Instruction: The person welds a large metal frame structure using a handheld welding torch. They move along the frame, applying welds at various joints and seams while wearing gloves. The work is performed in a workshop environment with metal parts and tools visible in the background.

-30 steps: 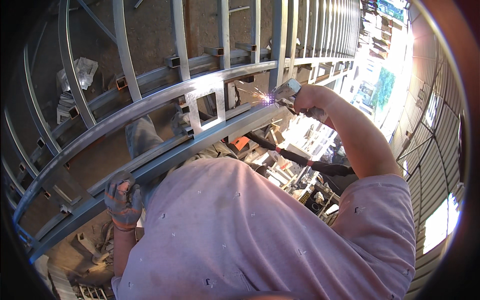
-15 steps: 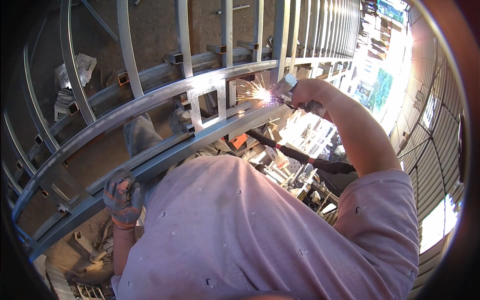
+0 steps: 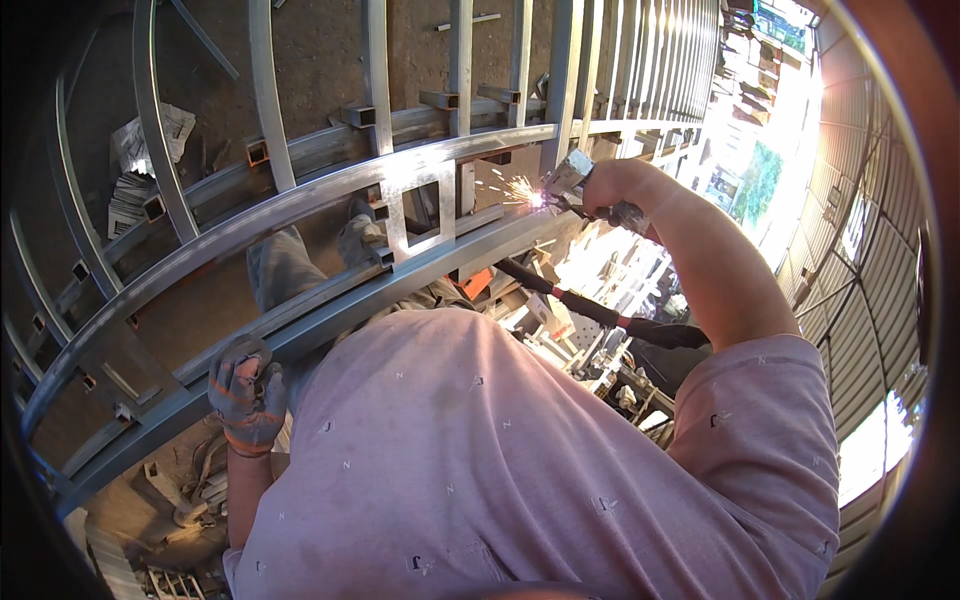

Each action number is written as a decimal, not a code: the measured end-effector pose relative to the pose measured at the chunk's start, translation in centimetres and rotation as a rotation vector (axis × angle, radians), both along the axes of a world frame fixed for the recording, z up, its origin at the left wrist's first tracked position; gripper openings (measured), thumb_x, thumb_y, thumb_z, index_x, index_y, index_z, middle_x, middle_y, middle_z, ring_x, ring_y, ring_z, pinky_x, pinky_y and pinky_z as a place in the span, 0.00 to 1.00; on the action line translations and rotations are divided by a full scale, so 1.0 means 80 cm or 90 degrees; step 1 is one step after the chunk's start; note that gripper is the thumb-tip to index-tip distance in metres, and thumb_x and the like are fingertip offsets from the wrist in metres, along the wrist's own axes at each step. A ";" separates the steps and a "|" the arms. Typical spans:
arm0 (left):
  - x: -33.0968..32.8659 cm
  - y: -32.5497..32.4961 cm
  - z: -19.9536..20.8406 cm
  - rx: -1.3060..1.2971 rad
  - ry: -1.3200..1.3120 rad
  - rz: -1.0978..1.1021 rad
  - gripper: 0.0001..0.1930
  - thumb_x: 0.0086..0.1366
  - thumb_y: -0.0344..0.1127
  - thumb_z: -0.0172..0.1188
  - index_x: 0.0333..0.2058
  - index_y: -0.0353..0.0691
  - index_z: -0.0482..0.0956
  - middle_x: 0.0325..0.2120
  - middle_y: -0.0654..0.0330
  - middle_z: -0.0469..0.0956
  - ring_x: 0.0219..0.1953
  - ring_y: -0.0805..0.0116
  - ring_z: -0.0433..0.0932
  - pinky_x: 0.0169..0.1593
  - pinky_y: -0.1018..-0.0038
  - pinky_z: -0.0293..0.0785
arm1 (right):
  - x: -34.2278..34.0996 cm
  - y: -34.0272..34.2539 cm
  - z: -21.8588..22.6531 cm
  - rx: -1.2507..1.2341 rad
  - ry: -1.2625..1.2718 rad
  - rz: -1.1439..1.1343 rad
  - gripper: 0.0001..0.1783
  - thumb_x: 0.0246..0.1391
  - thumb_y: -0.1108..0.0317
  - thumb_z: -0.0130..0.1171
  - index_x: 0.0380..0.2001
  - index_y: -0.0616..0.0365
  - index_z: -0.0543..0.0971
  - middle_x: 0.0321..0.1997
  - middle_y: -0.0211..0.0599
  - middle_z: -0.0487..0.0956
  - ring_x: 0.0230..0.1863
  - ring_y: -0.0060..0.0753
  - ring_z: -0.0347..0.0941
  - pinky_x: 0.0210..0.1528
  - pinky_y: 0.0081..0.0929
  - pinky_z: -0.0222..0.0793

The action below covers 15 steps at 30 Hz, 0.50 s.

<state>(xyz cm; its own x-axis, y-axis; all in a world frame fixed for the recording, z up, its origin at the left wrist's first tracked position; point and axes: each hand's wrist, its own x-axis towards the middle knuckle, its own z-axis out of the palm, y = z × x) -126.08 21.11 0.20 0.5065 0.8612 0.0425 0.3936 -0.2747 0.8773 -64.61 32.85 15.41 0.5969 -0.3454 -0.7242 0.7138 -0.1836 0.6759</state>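
Observation:
My right hand [image 3: 618,200] grips a welding torch [image 3: 566,205]. At its tip a bright arc throws orange sparks onto the long steel tube [image 3: 400,292] that forms the near side of a metal frame. Glare and the hand itself hide most of the torch. Beside the hand is a pale, box-shaped piece [image 3: 571,170]. My left hand [image 3: 247,395], in a grey and orange work glove, rests with curled fingers on the left part of the same tube. A curved steel tube [image 3: 330,185] and a small rectangular metal piece [image 3: 420,210] lie just beyond.
Several upright steel bars [image 3: 270,95] run away from the curved tube. A dark cable [image 3: 585,305] hangs below my right arm. Scrap and tools [image 3: 620,390] clutter the ground at the right; papers [image 3: 150,140] lie at the far left. A corrugated metal wall [image 3: 860,230] stands right.
The spray of sparks is smaller, and the bright point has shifted slightly left along the tube. The view has tilted a little; both hands keep nearly the same places.

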 end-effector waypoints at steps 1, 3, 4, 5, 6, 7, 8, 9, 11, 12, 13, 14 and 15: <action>-0.001 -0.001 0.000 -0.002 0.002 -0.003 0.22 0.64 0.31 0.72 0.56 0.42 0.80 0.56 0.52 0.85 0.54 0.46 0.85 0.67 0.47 0.76 | 0.000 0.000 0.000 -0.001 -0.005 0.000 0.06 0.58 0.71 0.67 0.34 0.63 0.87 0.30 0.40 0.88 0.26 0.36 0.87 0.31 0.40 0.81; -0.002 -0.002 -0.001 -0.005 0.007 -0.005 0.22 0.65 0.31 0.72 0.56 0.43 0.80 0.56 0.52 0.85 0.54 0.46 0.85 0.67 0.47 0.75 | -0.001 0.000 0.000 0.000 -0.012 -0.002 0.06 0.58 0.71 0.67 0.34 0.63 0.87 0.30 0.40 0.88 0.26 0.35 0.87 0.31 0.40 0.81; -0.002 -0.002 0.000 -0.012 0.005 -0.003 0.21 0.65 0.31 0.72 0.56 0.43 0.80 0.56 0.52 0.85 0.54 0.46 0.85 0.67 0.47 0.75 | -0.001 0.000 0.000 0.004 -0.014 -0.003 0.07 0.58 0.71 0.67 0.35 0.63 0.87 0.30 0.40 0.88 0.26 0.35 0.87 0.31 0.40 0.81; -0.002 -0.002 0.000 -0.019 0.004 0.000 0.21 0.65 0.31 0.72 0.56 0.43 0.80 0.56 0.52 0.85 0.55 0.46 0.85 0.67 0.47 0.75 | -0.001 0.000 0.001 0.005 -0.015 -0.005 0.07 0.58 0.71 0.67 0.35 0.63 0.88 0.30 0.40 0.88 0.26 0.35 0.87 0.31 0.40 0.81; -0.002 -0.002 0.000 -0.025 0.003 0.002 0.21 0.65 0.31 0.72 0.56 0.43 0.80 0.56 0.52 0.85 0.55 0.46 0.85 0.68 0.47 0.75 | -0.001 -0.001 0.001 0.006 -0.017 -0.009 0.07 0.58 0.71 0.67 0.35 0.63 0.88 0.30 0.40 0.88 0.26 0.35 0.87 0.31 0.40 0.81; -0.002 -0.002 0.001 -0.027 0.002 0.002 0.21 0.65 0.31 0.72 0.56 0.43 0.80 0.56 0.52 0.85 0.55 0.46 0.85 0.68 0.47 0.75 | -0.002 -0.001 0.001 0.006 -0.018 -0.014 0.07 0.58 0.70 0.68 0.35 0.63 0.88 0.30 0.40 0.88 0.26 0.35 0.87 0.31 0.40 0.82; -0.002 -0.001 0.001 -0.029 0.001 0.002 0.21 0.65 0.31 0.72 0.56 0.43 0.80 0.56 0.52 0.85 0.55 0.46 0.85 0.68 0.47 0.75 | -0.002 -0.001 0.001 0.006 -0.019 -0.018 0.07 0.58 0.70 0.68 0.35 0.63 0.88 0.30 0.40 0.88 0.26 0.36 0.87 0.31 0.40 0.82; -0.002 -0.001 0.002 -0.030 0.002 0.005 0.21 0.64 0.31 0.72 0.56 0.43 0.80 0.56 0.52 0.85 0.55 0.46 0.85 0.68 0.47 0.75 | -0.002 -0.001 0.001 0.008 -0.021 -0.018 0.07 0.58 0.70 0.68 0.35 0.63 0.88 0.30 0.40 0.88 0.26 0.36 0.87 0.31 0.40 0.82; -0.002 0.001 0.003 -0.038 -0.007 0.002 0.21 0.65 0.31 0.72 0.56 0.43 0.80 0.56 0.52 0.85 0.55 0.46 0.85 0.68 0.47 0.75 | -0.002 0.000 0.002 0.011 -0.026 -0.018 0.07 0.58 0.69 0.69 0.35 0.63 0.88 0.30 0.40 0.88 0.26 0.36 0.87 0.31 0.40 0.82; -0.002 0.001 0.004 -0.045 -0.010 0.006 0.21 0.65 0.31 0.72 0.56 0.43 0.80 0.56 0.52 0.85 0.54 0.46 0.85 0.68 0.47 0.75 | -0.002 0.000 0.003 0.011 -0.023 -0.018 0.07 0.58 0.69 0.69 0.35 0.63 0.88 0.29 0.39 0.88 0.26 0.36 0.87 0.31 0.40 0.82; -0.002 0.002 0.004 -0.038 -0.010 0.002 0.21 0.65 0.30 0.71 0.56 0.43 0.79 0.56 0.52 0.85 0.54 0.45 0.86 0.68 0.47 0.75 | -0.002 0.000 0.003 0.010 -0.020 -0.020 0.08 0.58 0.68 0.69 0.34 0.63 0.88 0.29 0.39 0.88 0.27 0.36 0.87 0.31 0.40 0.82; -0.002 0.002 0.005 -0.034 -0.009 0.001 0.21 0.65 0.30 0.71 0.56 0.43 0.79 0.56 0.52 0.85 0.54 0.45 0.86 0.68 0.47 0.75 | -0.002 0.000 0.004 0.007 -0.017 -0.024 0.08 0.58 0.68 0.70 0.34 0.63 0.88 0.29 0.39 0.88 0.27 0.35 0.87 0.31 0.40 0.82; -0.001 0.003 0.005 -0.021 -0.011 0.003 0.21 0.65 0.30 0.71 0.56 0.43 0.79 0.55 0.52 0.86 0.53 0.45 0.86 0.68 0.47 0.75 | -0.002 0.001 0.004 0.001 -0.011 -0.022 0.08 0.58 0.68 0.69 0.34 0.63 0.88 0.30 0.40 0.88 0.27 0.35 0.87 0.32 0.40 0.82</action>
<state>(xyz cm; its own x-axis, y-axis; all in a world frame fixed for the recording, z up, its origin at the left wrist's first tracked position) -126.17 21.31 0.58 0.5015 0.8649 0.0222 0.3797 -0.2430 0.8926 -64.73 32.90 15.74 0.5972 -0.3652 -0.7141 0.6953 -0.2083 0.6879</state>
